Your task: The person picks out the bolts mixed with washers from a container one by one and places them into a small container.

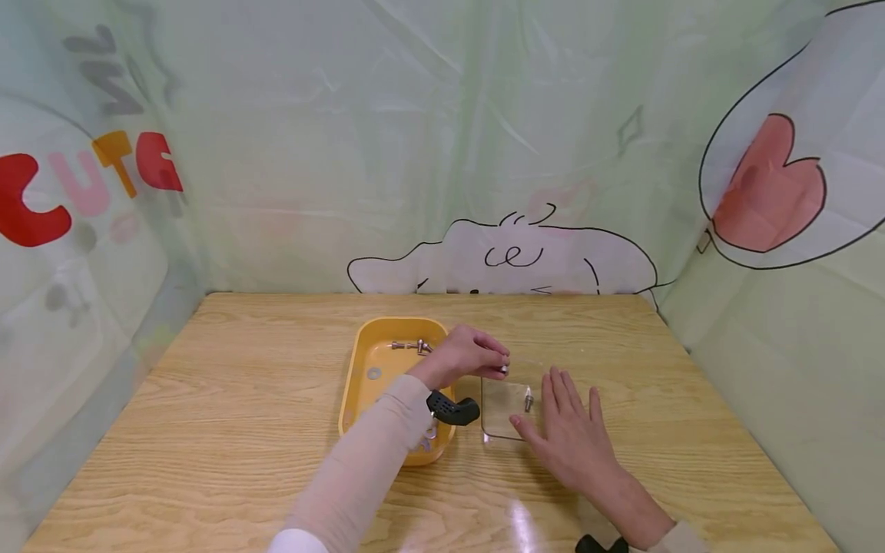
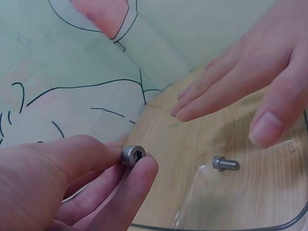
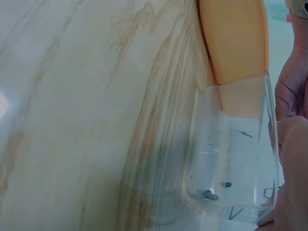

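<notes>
A hex-socket bolt (image 2: 132, 155) is pinched between the thumb and fingers of my left hand (image 1: 469, 355), its socket facing the left wrist camera. That hand is over the far left part of a clear plastic box (image 1: 501, 436). Inside the box lies another socket-head bolt (image 1: 528, 402), on its side in the left wrist view. My right hand (image 1: 570, 430) has its fingers extended along the box's right side, thumb toward the near rim; whether it touches the box, I cannot tell.
Left of the box stands a yellow tray (image 1: 348, 392), partly hidden by the left forearm. It contains several bolts (image 1: 408, 346) at the far end, a washer (image 1: 374, 373) and more small metal parts (image 1: 429, 439) nearer. A printed curtain (image 1: 311, 153) surrounds the wooden table (image 1: 228, 399).
</notes>
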A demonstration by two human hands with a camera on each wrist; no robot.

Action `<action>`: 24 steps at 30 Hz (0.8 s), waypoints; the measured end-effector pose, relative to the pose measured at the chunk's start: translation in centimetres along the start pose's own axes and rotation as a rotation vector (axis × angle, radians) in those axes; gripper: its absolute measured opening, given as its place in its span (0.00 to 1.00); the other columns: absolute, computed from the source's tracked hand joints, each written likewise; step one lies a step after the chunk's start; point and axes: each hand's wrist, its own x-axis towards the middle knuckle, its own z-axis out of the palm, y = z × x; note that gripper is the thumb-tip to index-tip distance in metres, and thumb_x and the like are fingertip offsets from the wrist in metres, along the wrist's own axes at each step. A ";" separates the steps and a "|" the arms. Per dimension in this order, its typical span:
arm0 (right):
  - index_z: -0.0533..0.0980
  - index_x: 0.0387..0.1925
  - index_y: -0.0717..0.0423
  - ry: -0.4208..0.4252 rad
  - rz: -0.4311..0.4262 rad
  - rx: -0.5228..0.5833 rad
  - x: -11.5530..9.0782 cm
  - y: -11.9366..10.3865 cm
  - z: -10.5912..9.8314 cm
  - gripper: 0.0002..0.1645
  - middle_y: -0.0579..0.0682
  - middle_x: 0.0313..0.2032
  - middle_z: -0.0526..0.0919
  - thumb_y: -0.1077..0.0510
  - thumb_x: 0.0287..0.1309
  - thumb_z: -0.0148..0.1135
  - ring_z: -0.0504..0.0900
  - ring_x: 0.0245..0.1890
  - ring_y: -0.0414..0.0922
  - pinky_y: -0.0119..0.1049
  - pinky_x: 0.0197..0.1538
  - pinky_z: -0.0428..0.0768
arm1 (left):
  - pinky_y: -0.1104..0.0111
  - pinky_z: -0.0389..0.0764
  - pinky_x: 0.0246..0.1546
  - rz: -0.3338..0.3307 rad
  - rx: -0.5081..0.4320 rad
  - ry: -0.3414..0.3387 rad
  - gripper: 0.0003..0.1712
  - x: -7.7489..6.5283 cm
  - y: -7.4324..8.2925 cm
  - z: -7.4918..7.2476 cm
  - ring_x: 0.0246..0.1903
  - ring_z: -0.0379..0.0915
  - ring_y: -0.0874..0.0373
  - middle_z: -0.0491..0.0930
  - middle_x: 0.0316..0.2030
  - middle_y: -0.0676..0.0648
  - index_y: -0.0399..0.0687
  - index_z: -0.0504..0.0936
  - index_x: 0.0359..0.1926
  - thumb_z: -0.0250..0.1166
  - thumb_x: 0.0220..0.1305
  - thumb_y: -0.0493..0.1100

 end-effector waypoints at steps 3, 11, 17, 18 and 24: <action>0.53 0.73 0.72 0.008 0.002 0.001 0.0 0.1 0.2 0.55 0.69 0.75 0.50 0.29 0.67 0.47 0.49 0.76 0.65 0.73 0.72 0.43 | 0.53 0.83 0.55 -0.010 0.022 -0.007 0.10 0.2 -0.1 0.4 0.36 0.88 0.55 0.86 0.39 0.41 0.37 0.84 0.46 0.66 0.65 0.35; 0.52 0.73 0.72 0.025 0.004 0.004 0.0 0.2 0.9 0.55 0.68 0.76 0.49 0.30 0.68 0.46 0.48 0.77 0.64 0.72 0.73 0.43 | 0.52 0.81 0.57 -0.038 0.019 -0.019 0.10 0.7 -0.4 0.8 0.33 0.86 0.57 0.86 0.39 0.43 0.38 0.85 0.47 0.64 0.66 0.35; 0.52 0.73 0.72 0.044 0.001 0.008 0.0 0.2 1.2 0.55 0.68 0.76 0.50 0.29 0.68 0.45 0.48 0.76 0.64 0.72 0.73 0.42 | 0.52 0.81 0.57 -0.039 0.037 -0.006 0.11 0.8 -0.5 1.0 0.32 0.86 0.58 0.86 0.38 0.44 0.38 0.85 0.48 0.64 0.66 0.35; 0.51 0.73 0.72 0.045 0.001 0.009 0.0 0.2 1.2 0.55 0.68 0.76 0.50 0.29 0.68 0.45 0.48 0.77 0.64 0.72 0.73 0.42 | 0.52 0.82 0.56 -0.038 0.046 -0.004 0.11 0.8 -0.5 1.0 0.32 0.86 0.58 0.86 0.38 0.44 0.38 0.85 0.48 0.64 0.66 0.35; 0.50 0.74 0.71 0.040 0.005 0.016 -0.1 0.3 1.3 0.55 0.68 0.76 0.49 0.29 0.69 0.44 0.47 0.77 0.64 0.72 0.73 0.42 | 0.55 0.84 0.52 -0.047 0.075 0.009 0.08 0.8 -0.4 1.6 0.32 0.87 0.56 0.86 0.39 0.40 0.39 0.86 0.44 0.65 0.66 0.36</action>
